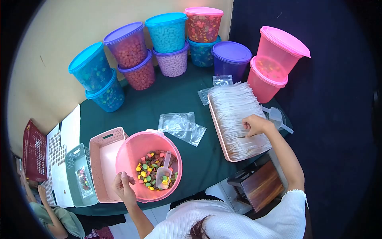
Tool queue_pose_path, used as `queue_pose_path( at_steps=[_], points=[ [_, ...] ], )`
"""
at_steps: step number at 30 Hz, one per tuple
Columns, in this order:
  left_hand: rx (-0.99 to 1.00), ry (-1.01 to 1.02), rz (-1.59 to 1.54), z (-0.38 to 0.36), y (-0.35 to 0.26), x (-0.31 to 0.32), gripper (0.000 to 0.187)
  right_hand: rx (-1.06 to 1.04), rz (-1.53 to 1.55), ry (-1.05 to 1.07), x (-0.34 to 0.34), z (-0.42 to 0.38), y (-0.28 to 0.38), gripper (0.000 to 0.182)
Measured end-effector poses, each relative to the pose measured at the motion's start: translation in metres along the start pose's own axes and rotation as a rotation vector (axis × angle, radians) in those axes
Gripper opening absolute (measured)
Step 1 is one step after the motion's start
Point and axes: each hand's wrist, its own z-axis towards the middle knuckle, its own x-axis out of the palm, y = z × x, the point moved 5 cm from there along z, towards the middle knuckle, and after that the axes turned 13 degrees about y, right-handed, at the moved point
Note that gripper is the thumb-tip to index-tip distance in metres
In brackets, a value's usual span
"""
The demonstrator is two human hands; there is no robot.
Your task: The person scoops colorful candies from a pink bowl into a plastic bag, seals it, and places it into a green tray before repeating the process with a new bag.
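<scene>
My left hand (125,188) is at the near-left rim of a pink bucket (178,175), fingers curled; I cannot make out whether anything is in them. Inside the bucket lie yellow, green, red and brown candies (150,167), with a clear scoop (163,177) resting on them. My right hand (256,125) reaches over a pale pink basket (217,133) tightly filled with thin white packets (234,105). Its fingers are pinched together at the top of one white packet (247,140). Flat clear zip bags (181,125) lie on the green cloth between bucket and basket.
Stacked lidded tubs (171,40) line the back. Pink tubs (274,59) and clear scoops (278,119) are at right. On the left are an empty pink basket (107,171) and a grey-green basket (81,175) holding a filled bag. Another person's arm (49,207) shows lower left.
</scene>
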Motion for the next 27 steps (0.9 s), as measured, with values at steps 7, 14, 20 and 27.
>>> queue_pose_path(
  at_steps=[7,14,20,27],
  points=[
    [0.005,0.097,0.028,-0.005,-0.022,0.034,0.027,-0.063,-0.115,-0.283,-0.004,0.005,0.01,0.028],
    [0.1,0.433,0.188,-0.015,-0.028,0.065,0.025,-0.093,0.162,-0.344,-0.019,-0.005,-0.014,0.014],
    [0.073,0.472,0.073,-0.012,-0.037,0.076,0.023,-0.226,0.777,-1.287,-0.075,-0.074,-0.001,0.019],
    [0.006,1.055,-0.458,-0.018,-0.051,0.107,0.016,-0.562,1.113,-0.986,-0.052,-0.035,0.145,0.019]
  ],
)
